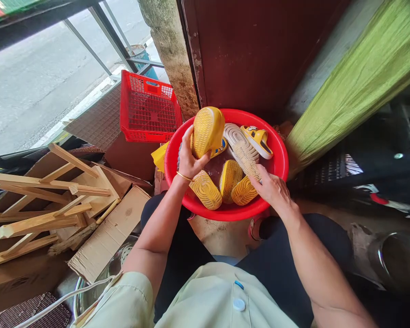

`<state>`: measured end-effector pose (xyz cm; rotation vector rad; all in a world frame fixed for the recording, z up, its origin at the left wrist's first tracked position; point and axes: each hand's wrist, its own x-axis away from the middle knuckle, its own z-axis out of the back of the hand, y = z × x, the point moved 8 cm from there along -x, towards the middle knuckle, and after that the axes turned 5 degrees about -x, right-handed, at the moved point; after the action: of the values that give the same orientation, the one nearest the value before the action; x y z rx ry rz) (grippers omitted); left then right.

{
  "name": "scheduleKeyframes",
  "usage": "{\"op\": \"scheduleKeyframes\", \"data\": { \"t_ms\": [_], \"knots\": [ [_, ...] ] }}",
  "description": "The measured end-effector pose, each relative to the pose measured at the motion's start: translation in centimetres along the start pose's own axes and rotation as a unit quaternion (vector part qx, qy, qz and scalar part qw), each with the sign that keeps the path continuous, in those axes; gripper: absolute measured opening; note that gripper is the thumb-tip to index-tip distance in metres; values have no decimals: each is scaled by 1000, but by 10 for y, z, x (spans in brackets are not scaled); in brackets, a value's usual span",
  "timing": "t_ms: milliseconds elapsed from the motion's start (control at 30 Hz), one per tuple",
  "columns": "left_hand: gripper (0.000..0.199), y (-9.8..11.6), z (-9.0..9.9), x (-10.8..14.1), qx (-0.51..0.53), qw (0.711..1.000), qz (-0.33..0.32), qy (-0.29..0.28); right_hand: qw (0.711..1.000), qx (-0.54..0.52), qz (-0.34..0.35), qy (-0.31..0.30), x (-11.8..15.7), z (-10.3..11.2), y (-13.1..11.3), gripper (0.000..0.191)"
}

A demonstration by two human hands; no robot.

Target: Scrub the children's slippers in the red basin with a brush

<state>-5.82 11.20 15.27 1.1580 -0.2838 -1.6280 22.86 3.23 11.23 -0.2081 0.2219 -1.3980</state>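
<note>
My left hand (190, 157) is closed around a yellow sandal (205, 132), lifted above the left side of a red basin (283, 159), its textured sole partly facing me. In my right hand (275, 187) is a scrub brush (245, 158) with pale bristles turned upward, over the basin's right side and apart from the held sandal. Several more sandals lie in the basin. Among them are a strapped yellow sandal (259, 140), a white-soled one (234, 133), and a yellow one with its ridged sole up (207, 190). Dark water shows between them.
Behind the basin to the left is a red plastic crate (150, 135). Wooden stool legs (51, 182) and a cardboard flap (109, 232) crowd the left side. A green curtain (358, 82) hangs at right, and a metal pot (396, 259) stands at lower right.
</note>
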Motion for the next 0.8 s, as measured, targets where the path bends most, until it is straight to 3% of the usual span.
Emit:
{"op": "scheduleKeyframes", "data": {
  "t_ms": [100,233,300,367,433,500,533,600,700,800],
  "knots": [
    [70,-35,-5,-13,-21,999,12,-43,1000,5,-2,0,0,-1,0,44],
    [38,-82,-4,-26,-20,996,75,-42,1000,8,-4,9,-1,2,-1,44],
    [33,-89,-3,-26,-45,993,98,-42,1000,5,-6,14,-1,4,-2,44],
    [33,-81,-4,-18,-72,991,95,-59,1000,1,-11,17,-1,7,-1,43],
    [29,-65,-14,1,-82,985,75,-133,1000,-2,-14,20,-1,8,0,43],
    [19,-53,-38,32,-97,952,72,-281,1000,-3,-15,21,-1,10,1,44],
    [19,-53,-47,48,-121,933,100,-323,1000,-3,-15,21,-2,10,2,44],
    [34,-54,-60,71,-173,913,149,-339,1000,1,-20,17,-3,9,3,45],
    [56,-38,-95,85,-113,932,133,-317,1000,6,-25,8,-7,6,0,46],
    [97,-30,-128,92,-68,940,158,-293,1000,6,-22,11,-13,3,-7,47]
  ]
}}
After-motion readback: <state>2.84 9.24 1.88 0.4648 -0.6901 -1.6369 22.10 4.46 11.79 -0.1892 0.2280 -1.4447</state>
